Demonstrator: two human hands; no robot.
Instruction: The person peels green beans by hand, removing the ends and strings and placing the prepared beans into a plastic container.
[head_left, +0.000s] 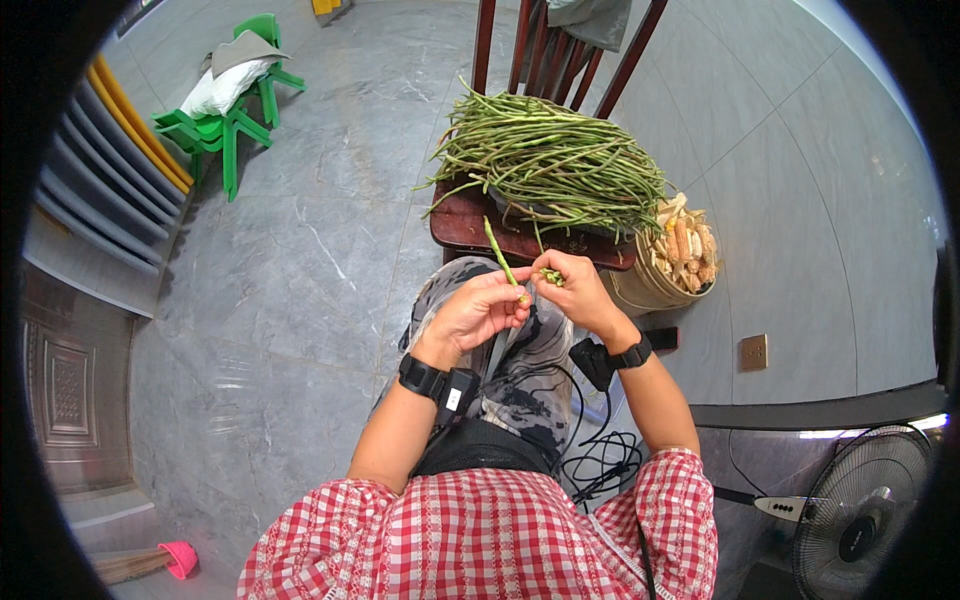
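Note:
My left hand (476, 311) pinches a green bean length (496, 246) between thumb and fingers, its far end pointing up and away. Close beside it, my right hand (577, 291) is curled around several short bean pieces (553, 277). The fingertips of both hands nearly meet above my lap; whether they touch, I cannot tell. Beyond them, a big heap of long green beans (555, 161) lies on the seat of a dark red wooden chair (469, 219). Some bean ends hang over the near side. What lies under the heap is mostly hidden.
A bucket (637, 292) of corn cobs (688, 244) stands right of the chair. Black cables (604, 469) lie by my right side, near a fan (859, 525). Green plastic chairs (225, 131) carry a white bag (225, 86) at the far left. A pink object (180, 559) is at lower left.

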